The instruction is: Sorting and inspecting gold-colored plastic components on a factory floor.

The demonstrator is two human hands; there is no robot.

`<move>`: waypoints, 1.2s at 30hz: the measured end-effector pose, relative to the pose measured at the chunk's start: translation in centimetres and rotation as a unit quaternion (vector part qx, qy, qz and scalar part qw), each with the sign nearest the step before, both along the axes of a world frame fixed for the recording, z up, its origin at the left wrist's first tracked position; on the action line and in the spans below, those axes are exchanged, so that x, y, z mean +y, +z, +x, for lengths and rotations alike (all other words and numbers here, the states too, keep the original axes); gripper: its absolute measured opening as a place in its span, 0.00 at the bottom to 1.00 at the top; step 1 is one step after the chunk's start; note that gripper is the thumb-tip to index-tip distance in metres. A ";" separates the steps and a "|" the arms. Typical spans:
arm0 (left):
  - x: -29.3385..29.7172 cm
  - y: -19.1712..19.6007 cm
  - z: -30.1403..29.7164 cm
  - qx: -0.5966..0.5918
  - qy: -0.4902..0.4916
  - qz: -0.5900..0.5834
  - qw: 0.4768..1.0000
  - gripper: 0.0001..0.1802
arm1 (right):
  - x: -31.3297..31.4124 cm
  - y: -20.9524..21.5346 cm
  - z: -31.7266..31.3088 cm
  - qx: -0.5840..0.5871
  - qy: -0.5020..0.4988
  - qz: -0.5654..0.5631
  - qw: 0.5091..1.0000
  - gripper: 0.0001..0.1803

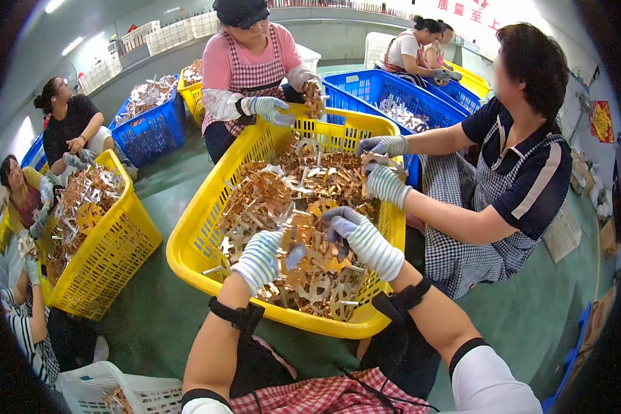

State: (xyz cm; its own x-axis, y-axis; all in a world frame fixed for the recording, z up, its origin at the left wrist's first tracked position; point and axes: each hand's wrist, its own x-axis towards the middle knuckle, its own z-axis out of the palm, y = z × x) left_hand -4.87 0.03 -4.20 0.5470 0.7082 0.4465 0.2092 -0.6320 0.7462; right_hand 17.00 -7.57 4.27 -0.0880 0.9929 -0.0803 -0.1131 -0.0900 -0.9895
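Note:
A yellow plastic basket (186, 238) stands in front of me, heaped with flat stamped metal pieces (310, 279), some copper-coloured and some silvery. Over the near part of the heap, my left hand (261, 261), in a striped work glove, is closed on a copper-coloured metal piece (298, 233), thumb against its face. My right hand (367, 243), gloved the same way, has its fingers bent in close beside that piece. What lies between those right fingertips is too cluttered to make out.
Across the basket a co-worker's gloved hand (270, 110) rests by the rim, the other holding copper-coloured pieces (313, 98). From the right, another person's gloved hands (388, 181) reach in close to mine. More filled baskets stand left (110, 252) and behind (145, 131); a white basket (127, 383) sits lower left.

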 end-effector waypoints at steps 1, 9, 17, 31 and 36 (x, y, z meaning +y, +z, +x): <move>-1.9 3.8 1.3 0.102 0.004 0.068 0.992 0.23 | 0.4 -1.4 1.3 -0.011 -0.005 0.010 1.000 0.10; -3.8 7.4 2.7 0.293 0.005 0.226 0.929 0.40 | 2.0 -2.1 0.7 -0.159 -0.031 0.093 0.982 0.15; 1.8 1.0 -2.4 0.050 0.190 -0.266 0.944 0.12 | 0.0 0.1 0.1 -0.450 -0.095 0.300 0.835 0.05; -0.4 1.8 -0.2 0.186 -0.171 -0.067 0.965 0.21 | -2.2 -0.3 -3.0 -0.205 0.074 0.327 0.919 0.19; -1.1 -0.3 0.2 0.284 -0.143 0.026 0.948 0.20 | -1.7 0.0 -3.4 -0.230 0.077 0.280 0.929 0.10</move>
State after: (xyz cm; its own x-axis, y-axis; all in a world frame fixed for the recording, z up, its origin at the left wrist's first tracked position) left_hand -4.62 -1.07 -4.52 0.8757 0.4802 0.0516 0.3832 -0.7558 0.5310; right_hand 13.58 -9.31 4.25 -0.3175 0.8689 0.3798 0.3057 0.4729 -0.8264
